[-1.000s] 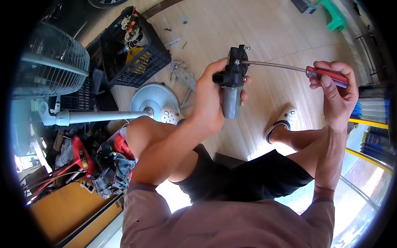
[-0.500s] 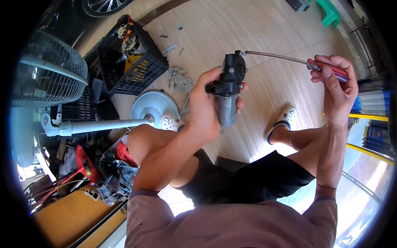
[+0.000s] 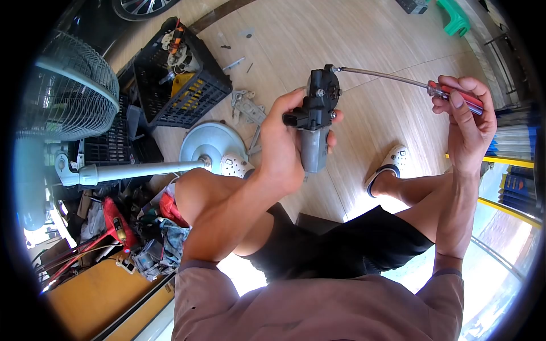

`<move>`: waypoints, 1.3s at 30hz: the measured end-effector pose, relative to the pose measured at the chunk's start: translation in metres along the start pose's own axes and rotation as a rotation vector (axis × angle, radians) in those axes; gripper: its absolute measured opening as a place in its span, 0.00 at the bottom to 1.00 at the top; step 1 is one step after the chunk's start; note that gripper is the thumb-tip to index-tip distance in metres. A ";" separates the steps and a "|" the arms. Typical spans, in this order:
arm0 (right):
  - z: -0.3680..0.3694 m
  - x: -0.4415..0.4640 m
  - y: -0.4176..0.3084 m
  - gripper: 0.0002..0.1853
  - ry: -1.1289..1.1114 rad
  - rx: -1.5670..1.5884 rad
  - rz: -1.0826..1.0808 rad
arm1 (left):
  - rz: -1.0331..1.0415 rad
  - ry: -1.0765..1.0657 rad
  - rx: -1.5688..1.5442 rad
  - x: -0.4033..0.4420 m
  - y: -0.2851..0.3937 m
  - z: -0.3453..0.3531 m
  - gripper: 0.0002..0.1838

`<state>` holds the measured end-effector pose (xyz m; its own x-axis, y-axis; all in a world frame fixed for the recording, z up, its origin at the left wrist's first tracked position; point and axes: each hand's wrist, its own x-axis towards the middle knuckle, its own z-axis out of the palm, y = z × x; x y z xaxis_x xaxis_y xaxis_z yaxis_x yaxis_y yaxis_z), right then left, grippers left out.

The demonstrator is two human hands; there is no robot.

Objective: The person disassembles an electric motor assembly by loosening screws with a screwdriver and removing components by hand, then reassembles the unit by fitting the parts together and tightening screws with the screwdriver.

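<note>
In front of me my left hand [image 3: 282,136] is wrapped round a small electric motor [image 3: 314,149] with a black gear housing and a grey metal body. Its fingertips show on the far side of the motor, which stands roughly upright. My right hand [image 3: 469,122] grips a screwdriver [image 3: 455,98] by its clear and red handle, thumb along the side. The long shank runs left, and its tip is at a screw at the top right corner of the black housing. The palm side of the left hand is hidden behind the motor.
A black plastic crate [image 3: 187,94] with parts and tools stands at upper left, near a metal bracket [image 3: 248,109] on the floor. A fan [image 3: 122,172] lies across the left side. Clutter fills the lower left; a glass cabinet [image 3: 506,210] stands right. A green stool [image 3: 453,20] is far off.
My right hand and the screwdriver handle have shifted slightly to the right. The top of the motor has moved slightly up and right, with the screwdriver tip still at its corner.
</note>
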<state>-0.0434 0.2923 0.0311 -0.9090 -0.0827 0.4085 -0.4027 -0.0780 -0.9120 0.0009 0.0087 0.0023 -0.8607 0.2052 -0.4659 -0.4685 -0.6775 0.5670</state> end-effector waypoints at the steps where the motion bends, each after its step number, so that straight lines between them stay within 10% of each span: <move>1: 0.000 0.000 0.000 0.13 -0.001 -0.001 -0.003 | -0.004 -0.002 0.000 0.000 0.000 -0.001 0.26; 39: 0.002 0.003 0.008 0.18 0.065 -0.146 0.058 | 0.024 -0.021 0.052 0.000 -0.004 -0.009 0.25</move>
<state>-0.0489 0.2898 0.0253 -0.9343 -0.0176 0.3561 -0.3564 0.0705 -0.9317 0.0042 0.0052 -0.0058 -0.8755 0.2046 -0.4377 -0.4570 -0.6449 0.6125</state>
